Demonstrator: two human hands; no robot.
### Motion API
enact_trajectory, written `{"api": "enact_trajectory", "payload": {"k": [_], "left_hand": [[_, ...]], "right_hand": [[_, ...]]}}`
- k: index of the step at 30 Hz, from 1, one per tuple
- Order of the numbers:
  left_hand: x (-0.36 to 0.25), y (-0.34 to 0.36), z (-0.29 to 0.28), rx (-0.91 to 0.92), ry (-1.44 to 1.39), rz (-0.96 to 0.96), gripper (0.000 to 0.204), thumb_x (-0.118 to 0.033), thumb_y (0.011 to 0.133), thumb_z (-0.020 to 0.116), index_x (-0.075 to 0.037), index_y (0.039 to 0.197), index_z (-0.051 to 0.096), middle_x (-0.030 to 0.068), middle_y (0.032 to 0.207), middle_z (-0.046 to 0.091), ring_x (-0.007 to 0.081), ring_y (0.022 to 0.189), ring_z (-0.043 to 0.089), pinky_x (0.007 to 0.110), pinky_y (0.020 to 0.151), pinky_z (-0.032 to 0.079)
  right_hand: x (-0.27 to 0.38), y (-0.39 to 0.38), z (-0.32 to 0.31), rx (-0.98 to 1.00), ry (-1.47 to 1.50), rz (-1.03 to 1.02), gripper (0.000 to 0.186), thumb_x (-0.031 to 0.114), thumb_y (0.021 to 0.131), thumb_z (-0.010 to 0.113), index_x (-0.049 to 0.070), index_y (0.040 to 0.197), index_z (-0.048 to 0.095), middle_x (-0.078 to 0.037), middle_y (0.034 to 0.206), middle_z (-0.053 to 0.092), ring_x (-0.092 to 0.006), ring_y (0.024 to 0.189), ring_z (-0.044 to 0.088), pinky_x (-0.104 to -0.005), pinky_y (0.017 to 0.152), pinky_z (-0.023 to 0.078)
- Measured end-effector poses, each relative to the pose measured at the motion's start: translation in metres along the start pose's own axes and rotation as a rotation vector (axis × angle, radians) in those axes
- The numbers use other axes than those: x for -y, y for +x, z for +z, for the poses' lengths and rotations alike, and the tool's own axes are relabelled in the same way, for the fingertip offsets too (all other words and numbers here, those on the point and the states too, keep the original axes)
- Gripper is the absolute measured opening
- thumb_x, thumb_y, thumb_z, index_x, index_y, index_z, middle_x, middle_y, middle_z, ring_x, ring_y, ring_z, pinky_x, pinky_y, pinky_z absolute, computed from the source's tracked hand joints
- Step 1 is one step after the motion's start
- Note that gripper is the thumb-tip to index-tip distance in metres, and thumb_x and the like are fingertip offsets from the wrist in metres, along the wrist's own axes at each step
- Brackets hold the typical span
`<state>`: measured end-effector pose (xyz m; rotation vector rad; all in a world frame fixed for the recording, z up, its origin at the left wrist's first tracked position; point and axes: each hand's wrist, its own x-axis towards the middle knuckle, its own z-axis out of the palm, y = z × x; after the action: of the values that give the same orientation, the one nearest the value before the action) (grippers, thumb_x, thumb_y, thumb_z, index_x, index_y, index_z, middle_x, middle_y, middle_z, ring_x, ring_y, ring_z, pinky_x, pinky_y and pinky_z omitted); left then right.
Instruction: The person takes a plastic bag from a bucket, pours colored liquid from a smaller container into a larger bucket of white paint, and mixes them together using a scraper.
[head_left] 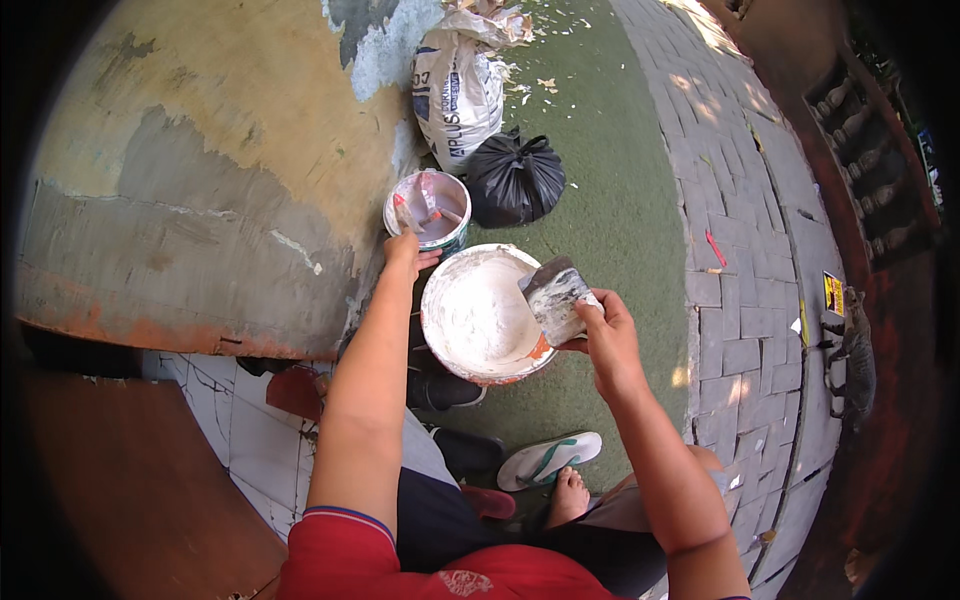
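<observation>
My left hand (408,254) is at the near rim of a small bucket (456,243). It seems to pinch a flat tool with a red end (403,212), while its other fingers stretch along the bucket's outside. Other tools stand inside that bucket, hard to tell apart. In my right hand (610,342) is a broad, flat putty knife (556,298), its dark blade smeared with white paste. The blade hangs over the right rim of a larger round bucket (440,340), whose inside is coated in white. An orange patch shows on this bucket's near right rim.
A black tied plastic bag (515,180) and a white printed sack (458,100) stand beyond the buckets. At left is a patchy, peeling wall (200,190). A white sandal (550,460) lies near my bare foot (568,497). Grey paving (725,300) borders the green ground.
</observation>
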<state>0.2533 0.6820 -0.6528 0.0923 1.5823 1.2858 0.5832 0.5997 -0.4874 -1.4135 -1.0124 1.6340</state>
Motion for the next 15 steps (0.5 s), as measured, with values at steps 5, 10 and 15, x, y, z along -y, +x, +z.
{"api": "enact_trajectory", "payload": {"k": [5,10,15], "left_hand": [[-0.02,-0.006,-0.024,0.016,0.054,0.027,0.053,-0.033,0.098,0.04,0.013,0.124,0.04,0.0268,0.105,0.061,0.0386,0.084,0.068,0.047,0.069,0.06],[-0.061,-0.044,-0.039,0.042,0.249,0.124,0.047,-0.026,0.096,0.04,0.014,0.12,0.044,0.0255,0.098,0.064,0.0361,0.077,0.069,0.044,0.066,0.061],[-0.103,-0.095,-0.053,0.035,0.397,0.255,0.043,-0.022,0.092,0.041,0.014,0.115,0.046,0.0263,0.095,0.064,0.0349,0.072,0.069,0.042,0.06,0.061]], "right_hand": [[-0.002,0.003,-0.004,-0.002,-0.011,-0.019,0.021,0.013,0.092,0.051,0.0,0.109,0.051,-0.011,0.096,0.062,-0.0199,0.084,0.064,-0.0372,0.065,0.059],[0.0,0.007,-0.004,0.024,-0.019,-0.032,0.024,0.014,0.092,0.051,0.0,0.11,0.051,-0.011,0.096,0.062,-0.0203,0.083,0.064,-0.038,0.065,0.059],[0.006,0.011,0.0,0.017,-0.036,-0.024,0.027,0.014,0.09,0.051,-0.001,0.112,0.051,-0.012,0.096,0.062,-0.0212,0.083,0.064,-0.0378,0.065,0.059]]}}
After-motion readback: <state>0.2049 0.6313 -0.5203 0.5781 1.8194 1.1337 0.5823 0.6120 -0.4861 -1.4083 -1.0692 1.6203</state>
